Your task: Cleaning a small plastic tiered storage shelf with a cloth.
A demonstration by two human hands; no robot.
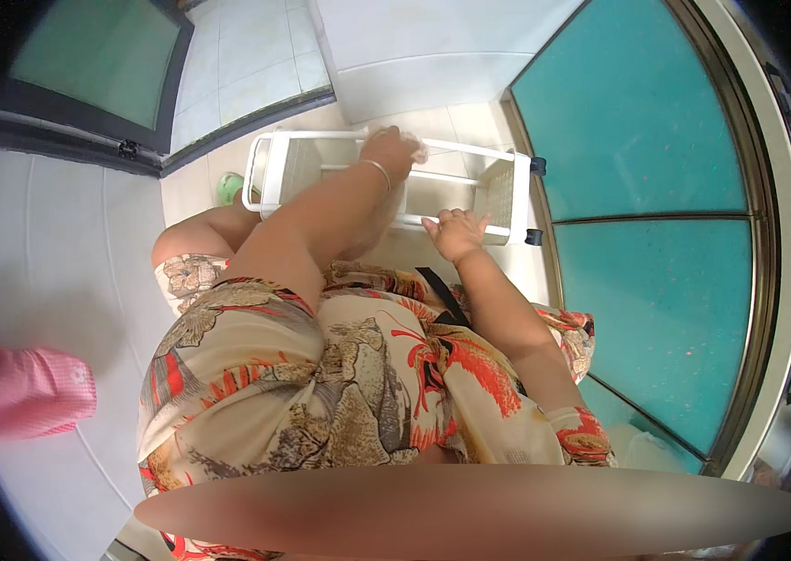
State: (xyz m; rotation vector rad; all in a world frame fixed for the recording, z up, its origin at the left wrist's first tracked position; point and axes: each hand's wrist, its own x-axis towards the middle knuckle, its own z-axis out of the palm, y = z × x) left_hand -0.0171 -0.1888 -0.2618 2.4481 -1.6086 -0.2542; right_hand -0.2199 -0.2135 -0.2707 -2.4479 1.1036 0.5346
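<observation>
A white storage cart (518, 196) with a tubular frame lies on its side on the floor. Its black casters (534, 237) point right, and pale perforated panels (497, 189) sit between its rails. My left hand (388, 149), with a bracelet at the wrist, is at the far rail (469, 149). A pale, crumpled, cloth-like piece (419, 149) is bunched in its fingers, partly hidden by the hand. On the near rail (416, 219), towards the caster end, my right hand (458, 233) has its fingers hooked over the tube.
Teal-panelled sliding doors (648, 140) rise close on the right. A dark-framed door (97, 77) stands open at upper left beside a raised threshold (248, 133). Pink fabric (37, 393) hangs on the left wall. A green slipper (230, 188) is on my foot near the cart.
</observation>
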